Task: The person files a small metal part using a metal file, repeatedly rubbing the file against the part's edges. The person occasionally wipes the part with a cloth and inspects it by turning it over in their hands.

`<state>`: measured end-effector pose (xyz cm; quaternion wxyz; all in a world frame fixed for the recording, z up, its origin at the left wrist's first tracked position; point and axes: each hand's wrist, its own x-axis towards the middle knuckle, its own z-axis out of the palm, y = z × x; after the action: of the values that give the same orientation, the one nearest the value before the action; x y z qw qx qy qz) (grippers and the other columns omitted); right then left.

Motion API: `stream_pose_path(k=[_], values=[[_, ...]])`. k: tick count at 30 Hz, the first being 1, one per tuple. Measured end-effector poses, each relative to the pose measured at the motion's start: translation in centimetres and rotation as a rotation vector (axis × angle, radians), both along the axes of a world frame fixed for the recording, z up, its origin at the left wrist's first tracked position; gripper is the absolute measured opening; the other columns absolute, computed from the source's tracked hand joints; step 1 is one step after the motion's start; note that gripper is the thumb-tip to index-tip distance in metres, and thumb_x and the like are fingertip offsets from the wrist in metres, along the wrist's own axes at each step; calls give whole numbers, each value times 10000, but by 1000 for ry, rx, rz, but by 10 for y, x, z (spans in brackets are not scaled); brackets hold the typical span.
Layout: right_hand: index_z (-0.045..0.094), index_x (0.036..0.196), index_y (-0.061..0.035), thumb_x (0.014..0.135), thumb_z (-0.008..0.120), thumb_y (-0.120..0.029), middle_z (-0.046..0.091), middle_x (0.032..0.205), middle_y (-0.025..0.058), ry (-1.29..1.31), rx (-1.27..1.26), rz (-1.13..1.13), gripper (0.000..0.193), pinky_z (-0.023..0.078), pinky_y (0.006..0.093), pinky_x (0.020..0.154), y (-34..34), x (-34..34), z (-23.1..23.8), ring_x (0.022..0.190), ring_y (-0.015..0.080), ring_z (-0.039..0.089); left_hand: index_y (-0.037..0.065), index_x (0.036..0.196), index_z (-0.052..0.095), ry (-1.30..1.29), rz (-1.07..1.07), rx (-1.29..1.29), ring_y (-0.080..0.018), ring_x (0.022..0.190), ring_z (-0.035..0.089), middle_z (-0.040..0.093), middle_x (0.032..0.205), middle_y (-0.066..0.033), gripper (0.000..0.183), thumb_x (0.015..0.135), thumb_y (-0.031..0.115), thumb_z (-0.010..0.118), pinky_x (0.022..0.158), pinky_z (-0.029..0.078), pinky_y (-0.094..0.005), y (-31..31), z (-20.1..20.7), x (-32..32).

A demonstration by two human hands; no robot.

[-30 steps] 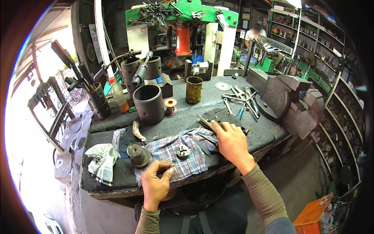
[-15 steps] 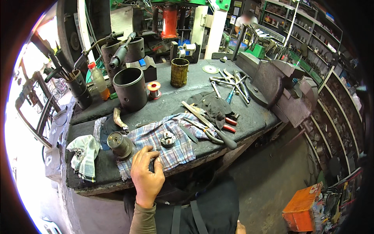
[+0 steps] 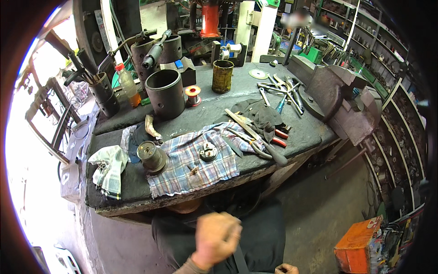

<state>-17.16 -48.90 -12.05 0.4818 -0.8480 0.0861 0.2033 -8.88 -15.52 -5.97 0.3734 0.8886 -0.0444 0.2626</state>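
My left hand (image 3: 216, 239) is over my dark-clothed lap, below the bench edge, back up and blurred. Its fingers are curled closed; whatever may be inside is hidden. Only a small part of my right hand (image 3: 286, 268) shows at the lower edge, its fingers mostly cut off. On the bench, a plaid cloth (image 3: 178, 171) lies near the front edge. It bears a small brassy part (image 3: 194, 170) and a round black part with light metal pieces (image 3: 208, 151). At the cloth's left end stands a dirty metal cylinder (image 3: 152, 157). A file (image 3: 248, 127) and pliers (image 3: 248, 142) lie to the right.
Toward the back stand a dark metal sleeve (image 3: 164, 96), a solder spool (image 3: 192, 96), a rusty can (image 3: 222, 77) and a bottle (image 3: 127, 86). Several hand tools (image 3: 285, 91) lie by a large vise (image 3: 337, 100). An orange box (image 3: 358, 244) sits on the floor.
My left hand has withdrawn from the plaid cloth to my lap. The small brassy part on the cloth now shows plainly. The view has shifted, and more of my right hand is visible.
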Motion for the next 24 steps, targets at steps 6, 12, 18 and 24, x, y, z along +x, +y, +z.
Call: stream_pose_path(k=[6, 12, 18, 24], values=[[748, 1278, 57, 977, 768, -106, 781, 1258, 199, 91, 10, -21, 343, 539, 361, 1058, 6, 10, 6, 1170, 253, 726, 32, 1371, 609, 594, -478, 15, -419, 1035, 709, 736, 1110, -255, 488, 897, 116, 696, 893, 553, -533, -78, -111, -65], [690, 1372, 74, 954, 765, -25, 764, 1017, 46, 272, 124, -64, 436, 577, 285, 777, -11, 19, 1, 857, 116, 679, 26, 1434, 540, 566, -561, -316, -517, 1035, 691, 722, 1069, -315, 508, 946, 115, 650, 909, 547, -574, -85, -117, -62], [697, 1352, 59, 983, 757, -84, 760, 999, 48, 299, 268, -243, 401, 555, 264, 720, -18, 12, -7, 813, 106, 674, 38, 1484, 505, 785, -623, -519, -517, 1080, 701, 730, 1091, -321, 520, 1017, 209, 658, 933, 547, -582, -97, -76, -49], [672, 1351, 75, 921, 782, -66, 764, 1007, 55, 517, 339, -94, 465, 507, 248, 684, -74, 34, 17, 750, 110, 657, 50, 1510, 493, 681, -575, -349, -477, 1234, 657, 685, 1311, -290, 628, 962, 221, 746, 1022, 533, -546, -105, -111, -60]])
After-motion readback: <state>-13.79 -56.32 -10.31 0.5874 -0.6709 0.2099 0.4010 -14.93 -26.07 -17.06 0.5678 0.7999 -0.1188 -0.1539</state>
